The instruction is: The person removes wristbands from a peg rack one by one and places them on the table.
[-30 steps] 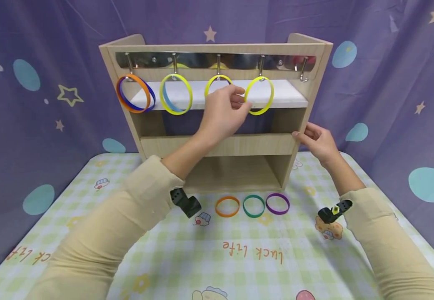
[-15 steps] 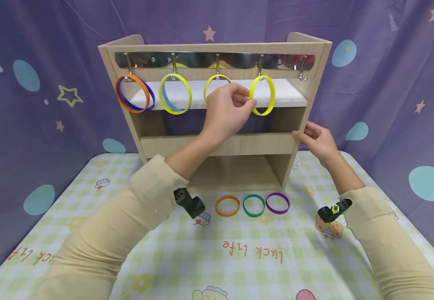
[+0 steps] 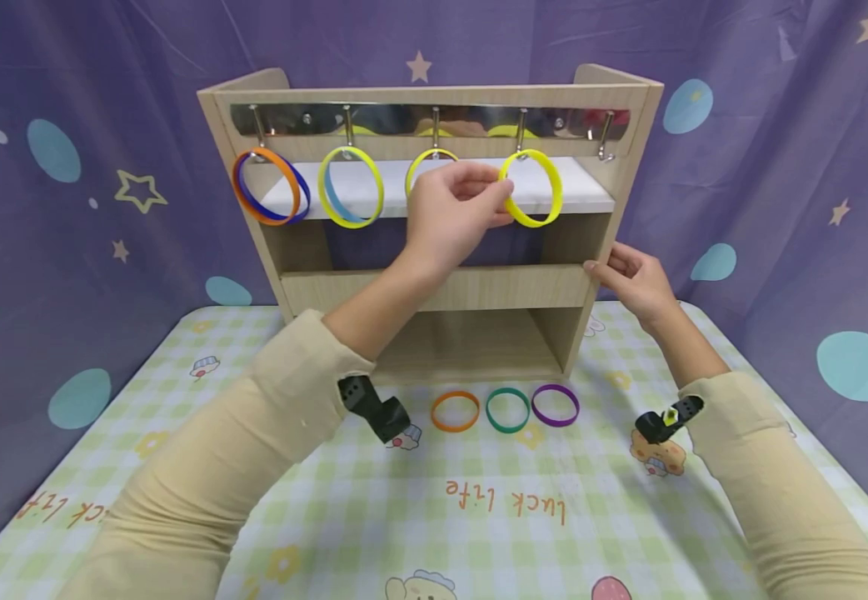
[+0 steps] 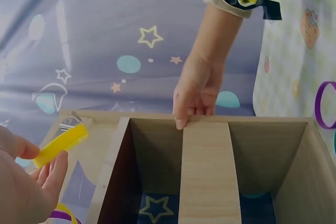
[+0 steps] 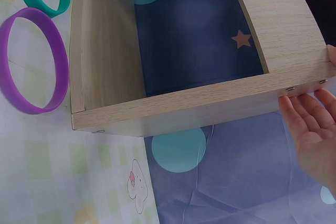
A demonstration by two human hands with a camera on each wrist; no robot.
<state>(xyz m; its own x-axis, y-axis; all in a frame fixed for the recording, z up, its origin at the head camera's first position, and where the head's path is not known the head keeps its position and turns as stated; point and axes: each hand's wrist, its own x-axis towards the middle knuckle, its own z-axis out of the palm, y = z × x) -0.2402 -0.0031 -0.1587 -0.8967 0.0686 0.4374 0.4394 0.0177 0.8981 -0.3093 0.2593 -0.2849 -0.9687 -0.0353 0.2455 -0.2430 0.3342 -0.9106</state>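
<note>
My left hand pinches the left side of a yellow wristband between thumb and fingers. The top of this band meets the tip of the fourth hook; whether it hangs on it I cannot tell. In the left wrist view the yellow band shows edge-on. My right hand grips the right side panel of a wooden shelf, thumb on the front edge, fingers along the outer side. Behind my left hand, another yellow band hangs on the third hook, partly hidden.
Orange and blue bands hang on the first hook, yellow-green and light blue bands on the second. The fifth hook is bare. Orange, green and purple bands lie on the checked tablecloth before the shelf.
The pinched yellow band has turned and shifted slightly right at the fourth hook; my left fingers have moved a little with it. My right hand stays on the side panel.
</note>
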